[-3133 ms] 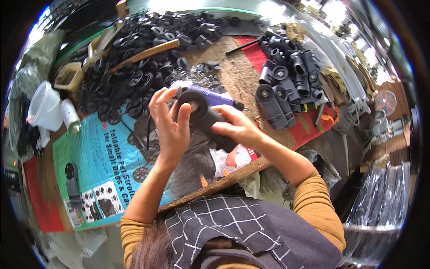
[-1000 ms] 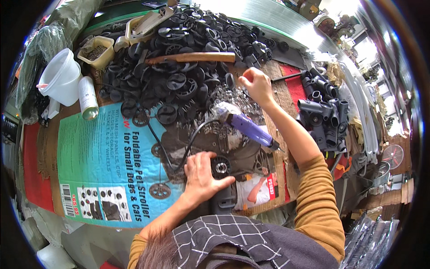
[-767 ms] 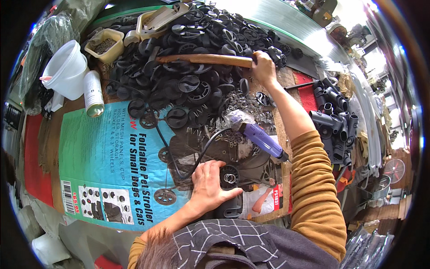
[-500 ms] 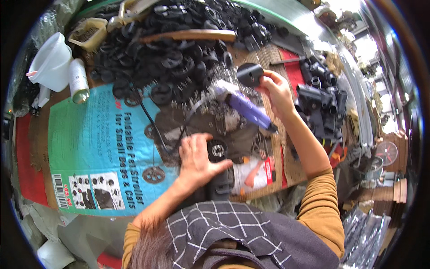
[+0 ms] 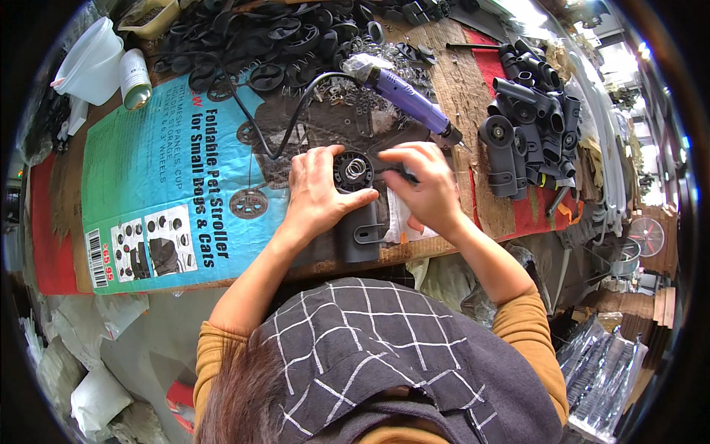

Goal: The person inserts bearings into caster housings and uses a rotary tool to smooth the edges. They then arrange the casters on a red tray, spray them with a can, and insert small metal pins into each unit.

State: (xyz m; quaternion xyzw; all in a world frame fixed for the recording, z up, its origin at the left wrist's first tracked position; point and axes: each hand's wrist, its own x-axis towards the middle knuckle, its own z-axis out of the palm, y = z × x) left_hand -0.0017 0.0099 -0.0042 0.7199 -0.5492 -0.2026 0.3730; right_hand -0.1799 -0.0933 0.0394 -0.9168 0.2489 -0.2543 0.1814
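I am pinning the stiff, light black plastic housing point(image 5: 360, 211) under my left hand point(image 5: 318, 194), my right hand point(image 5: 421, 185) pinching a small dark part.

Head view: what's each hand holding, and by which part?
Left hand grips the black plastic housing at its round top, beside the coil spring. Right hand pinches a small dark part at that top; which part, unclear.

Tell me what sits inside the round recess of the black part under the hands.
A coiled metal spring lies in the recess of the black plastic part, held by the left hand. The right hand covers the right side.
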